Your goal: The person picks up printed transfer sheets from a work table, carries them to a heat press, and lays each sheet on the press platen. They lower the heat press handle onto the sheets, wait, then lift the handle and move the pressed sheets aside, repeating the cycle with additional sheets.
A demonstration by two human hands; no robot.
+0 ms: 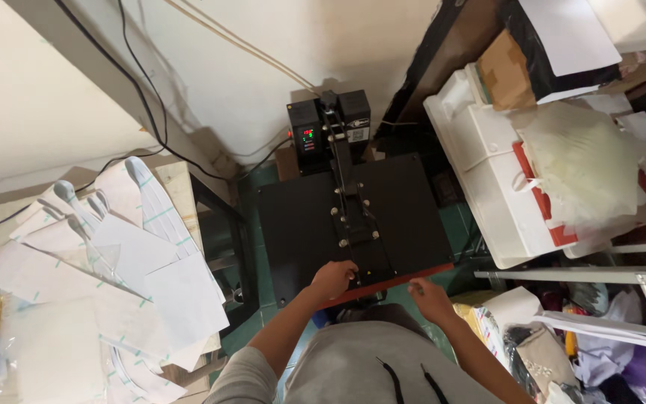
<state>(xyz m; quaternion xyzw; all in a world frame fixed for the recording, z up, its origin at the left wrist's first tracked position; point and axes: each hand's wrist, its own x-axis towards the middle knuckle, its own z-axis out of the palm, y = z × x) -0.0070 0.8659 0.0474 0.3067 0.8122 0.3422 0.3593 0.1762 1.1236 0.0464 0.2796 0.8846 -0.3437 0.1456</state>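
Gripping the handle (356,278) at the heat press's (353,224) front edge, the left hand (332,280) is closed; the right hand (429,298) hovers open just beside the red pad (398,282), where fingers risk burns or pinching.

Left hand (332,280) is curled into a closed fist, knuckles up, forearm running up from lower left with a grey sleeve at the elbow. Right hand (431,299) sits just right of it, loose, fingers half-bent and pointing left, palm down, gripping nothing. Both forearms are bare, converging forward from the torso.
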